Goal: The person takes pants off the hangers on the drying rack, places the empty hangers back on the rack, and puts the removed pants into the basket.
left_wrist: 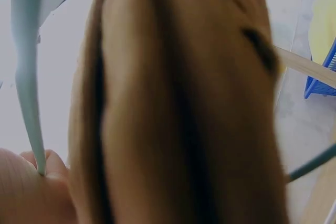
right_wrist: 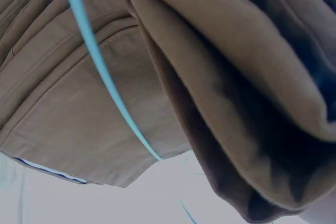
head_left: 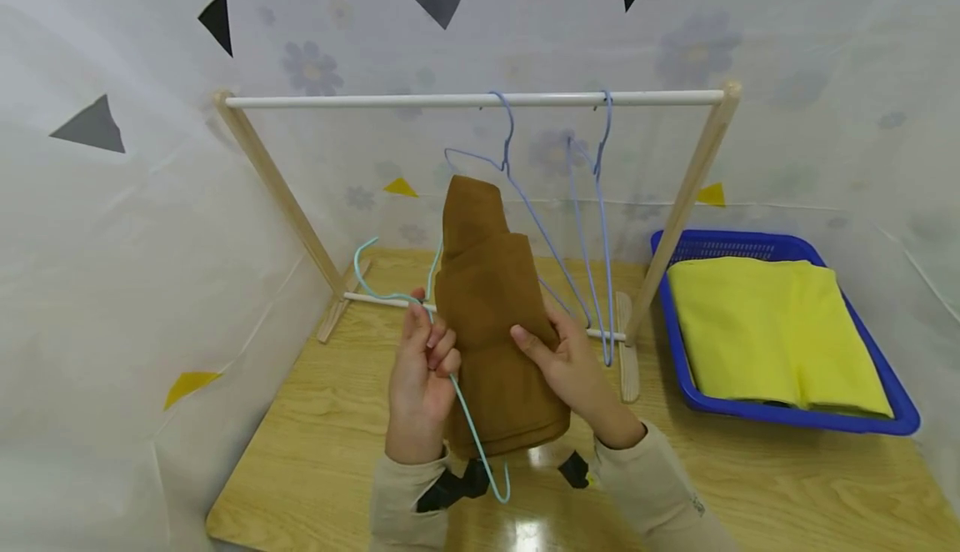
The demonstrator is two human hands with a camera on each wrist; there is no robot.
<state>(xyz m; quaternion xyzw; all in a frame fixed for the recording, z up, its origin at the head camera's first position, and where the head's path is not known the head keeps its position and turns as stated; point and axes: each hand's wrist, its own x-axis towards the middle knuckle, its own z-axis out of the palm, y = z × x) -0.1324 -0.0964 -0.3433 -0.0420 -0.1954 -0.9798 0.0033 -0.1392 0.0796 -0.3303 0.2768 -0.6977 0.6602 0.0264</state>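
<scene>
My left hand [head_left: 422, 385] grips a mint-green wire hanger [head_left: 471, 427] near the base of its hook, with the hook pointing up and left. A brown folded garment [head_left: 495, 310] stands upright beside it, in front of the rack. My right hand [head_left: 577, 373] holds the garment at its right edge, thumb on the near face. In the left wrist view the garment [left_wrist: 178, 103] fills the middle and the hanger wire [left_wrist: 26, 77] runs down to the fingers. The right wrist view shows the garment's layered folds [right_wrist: 84, 114] with the hanger wire [right_wrist: 110, 80] crossing them.
Behind the hands stands a wooden rack with a white rod [head_left: 360, 102]. Two periwinkle hangers [head_left: 540, 223] hang from it, bare. To the right, a blue basket [head_left: 675, 348] holds a folded yellow cloth [head_left: 765, 331]. All stand on a wood-grain table [head_left: 300, 469].
</scene>
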